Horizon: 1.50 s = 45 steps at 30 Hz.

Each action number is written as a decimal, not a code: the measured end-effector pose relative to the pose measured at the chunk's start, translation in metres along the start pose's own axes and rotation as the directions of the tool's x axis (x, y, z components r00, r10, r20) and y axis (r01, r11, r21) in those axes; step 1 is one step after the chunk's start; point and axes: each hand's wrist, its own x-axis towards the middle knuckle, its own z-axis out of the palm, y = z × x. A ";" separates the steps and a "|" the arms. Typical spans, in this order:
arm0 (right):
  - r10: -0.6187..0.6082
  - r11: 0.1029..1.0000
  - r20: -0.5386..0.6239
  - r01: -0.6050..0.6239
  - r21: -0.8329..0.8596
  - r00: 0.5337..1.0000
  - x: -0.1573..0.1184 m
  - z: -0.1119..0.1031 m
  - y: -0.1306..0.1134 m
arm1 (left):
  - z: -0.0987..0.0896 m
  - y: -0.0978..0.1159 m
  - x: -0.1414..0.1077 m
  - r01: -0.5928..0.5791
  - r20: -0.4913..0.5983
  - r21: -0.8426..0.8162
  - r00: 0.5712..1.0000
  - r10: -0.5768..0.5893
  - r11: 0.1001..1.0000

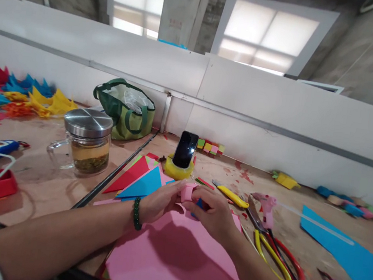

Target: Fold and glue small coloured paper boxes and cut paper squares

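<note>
I see the hands close together: the left hand [165, 202] and right hand [216, 212] grip a small, boxy pink piece [188, 191] between their fingers, above a flat, matte pink sheet [172, 259]. Metal-bladed scissors [276, 258] with looped handles lie rightward, beside a pink hot-glue gun [267, 207].
</note>
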 end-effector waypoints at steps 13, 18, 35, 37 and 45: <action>-0.136 0.990 -0.034 0.137 0.025 0.990 -0.001 -0.002 0.004 | 0.004 0.004 -0.001 -0.120 0.018 -0.138 0.992 0.123 0.983; 0.118 0.987 -0.156 -0.099 0.123 0.981 0.001 -0.001 0.004 | 0.007 0.006 -0.002 -0.177 0.003 -0.094 0.984 0.178 0.980; -0.034 0.996 -0.125 0.023 -0.089 0.992 0.000 0.005 0.007 | -0.001 0.001 0.003 -0.063 -0.048 -0.015 0.997 0.062 0.998; -0.014 0.999 -0.103 0.010 -0.040 0.995 0.000 0.005 0.005 | 0.000 0.000 0.002 -0.058 -0.033 -0.032 0.998 0.056 0.998; -0.042 0.999 -0.035 0.041 -0.021 0.999 0.000 0.002 0.004 | 0.001 0.004 0.000 -0.053 -0.050 -0.107 0.998 0.048 0.993</action>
